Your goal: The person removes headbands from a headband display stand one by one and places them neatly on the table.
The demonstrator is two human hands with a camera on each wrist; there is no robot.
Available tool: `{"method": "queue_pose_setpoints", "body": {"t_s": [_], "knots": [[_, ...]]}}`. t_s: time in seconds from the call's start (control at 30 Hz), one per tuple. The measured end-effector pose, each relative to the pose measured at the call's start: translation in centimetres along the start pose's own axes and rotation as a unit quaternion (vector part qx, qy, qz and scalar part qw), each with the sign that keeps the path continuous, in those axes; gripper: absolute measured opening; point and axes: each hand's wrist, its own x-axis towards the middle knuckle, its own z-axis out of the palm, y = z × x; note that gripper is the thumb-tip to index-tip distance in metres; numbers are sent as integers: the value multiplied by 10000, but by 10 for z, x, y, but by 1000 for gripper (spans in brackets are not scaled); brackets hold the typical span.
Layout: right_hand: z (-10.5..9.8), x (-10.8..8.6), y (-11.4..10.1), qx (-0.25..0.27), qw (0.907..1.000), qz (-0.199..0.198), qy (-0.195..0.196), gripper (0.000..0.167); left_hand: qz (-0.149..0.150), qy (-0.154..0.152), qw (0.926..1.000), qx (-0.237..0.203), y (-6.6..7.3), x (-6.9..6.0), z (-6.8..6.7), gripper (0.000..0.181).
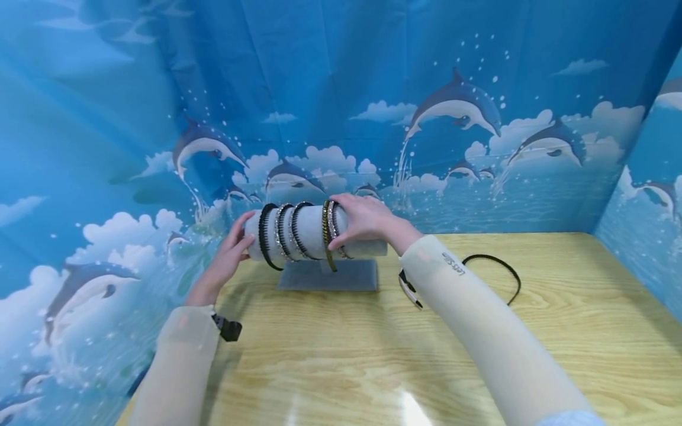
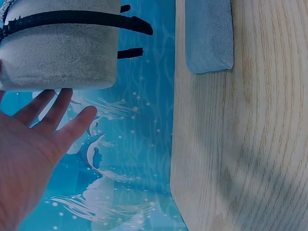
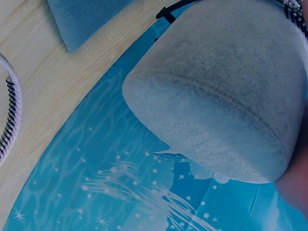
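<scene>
A grey plush display roll lies sideways on its stand, whose flat base rests on the table. Around its left part sit a plain black headband and two sparkly black-toothed headbands. Farther right are a gold headband and, beside it, a rhinestone headband. My right hand holds the rhinestone headband against the roll between thumb and fingers. At the roll's left end my left hand touches it with spread, fairly straight fingers.
On the wooden table, a black headband lies to the right, beyond my right sleeve. A white headband is nearer, partly hidden by that sleeve. A blue dolphin-print curtain stands behind and along the sides.
</scene>
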Motion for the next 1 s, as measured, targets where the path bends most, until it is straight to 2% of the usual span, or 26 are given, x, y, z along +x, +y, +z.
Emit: {"method": "queue_pose_setpoints", "body": {"t_s": [0.17, 0.43, 0.57, 0.83, 1.0], "knots": [[1, 0, 2, -46, 9999, -22, 101, 115, 5, 44, 10000, 52, 0, 0, 0, 55], [-1, -1, 3, -553, 9983, -164, -82, 119, 58, 45, 9999, 71, -3, 2, 0, 55], [0, -3, 2, -637, 9977, -224, -95, 122, 72, 23, 9999, 94, -4, 1, -1, 55], [3, -5, 3, -580, 9982, -159, 22, 124, 82, -6, 9999, 117, -3, -1, -2, 56], [3, -8, 7, -254, 9992, -176, 271, 121, 81, -18, 10000, 56, -2, -1, -2, 56]]}}
